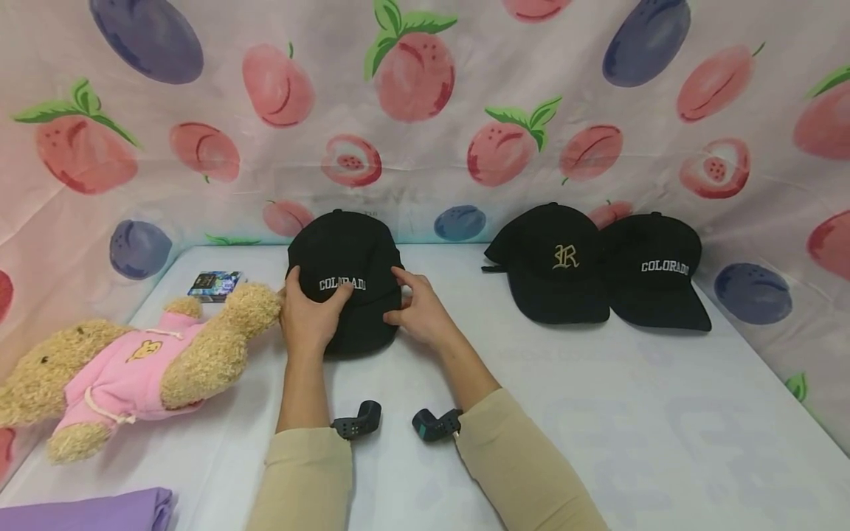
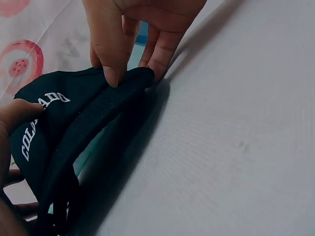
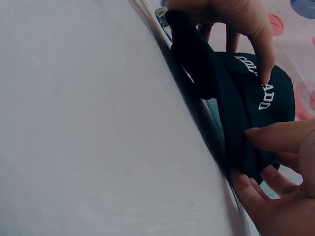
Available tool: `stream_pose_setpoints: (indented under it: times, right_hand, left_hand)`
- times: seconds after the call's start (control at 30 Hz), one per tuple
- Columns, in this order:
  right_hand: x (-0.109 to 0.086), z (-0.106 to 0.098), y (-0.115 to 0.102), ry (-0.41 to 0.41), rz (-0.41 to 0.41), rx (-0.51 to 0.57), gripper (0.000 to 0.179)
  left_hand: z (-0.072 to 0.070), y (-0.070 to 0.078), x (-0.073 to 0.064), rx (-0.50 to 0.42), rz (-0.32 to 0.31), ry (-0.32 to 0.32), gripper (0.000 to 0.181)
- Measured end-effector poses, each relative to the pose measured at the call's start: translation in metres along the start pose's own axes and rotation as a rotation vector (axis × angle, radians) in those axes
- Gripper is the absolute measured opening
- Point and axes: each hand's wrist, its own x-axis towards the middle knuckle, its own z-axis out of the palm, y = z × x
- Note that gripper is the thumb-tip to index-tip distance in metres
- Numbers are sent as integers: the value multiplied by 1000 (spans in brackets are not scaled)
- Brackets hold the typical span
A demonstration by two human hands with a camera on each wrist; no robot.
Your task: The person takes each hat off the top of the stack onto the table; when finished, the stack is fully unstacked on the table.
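Note:
A black baseball cap [image 1: 341, 247] with white COLORADO lettering stands in front of me, its brim toward me. My left hand [image 1: 311, 316] grips its left side, the thumb lying across the front over part of the lettering. On the other side my right hand [image 1: 425, 308] pinches the cap near where the brim meets the crown. In the left wrist view, the brim [image 2: 93, 123] sits over its shadow on the table, with the right thumb on top of the brim's end. The right wrist view shows the right fingers [image 3: 248, 194] tucked under that end.
To the right, a black cap with a gold letter [image 1: 547, 269] overlaps another black COLORADO cap [image 1: 657, 295]. At left lies a teddy bear in pink [image 1: 136, 369], one leg near my left hand. Behind it is a small box [image 1: 214, 285]; purple cloth [image 1: 86, 512] lies at the near left.

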Motion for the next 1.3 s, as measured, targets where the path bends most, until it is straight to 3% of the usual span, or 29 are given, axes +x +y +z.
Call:
stream_pose_setpoints:
  times: [0.7,1.3]
  right_hand:
    - [-1,-9,-7,1,1,-2,87]
    - [-7,-24,-24,41,32,-5,87]
  left_hand:
    - [-1,11,-4,-21,-18,-15,99]
    - [0,26,-6,-56,47,17,92]
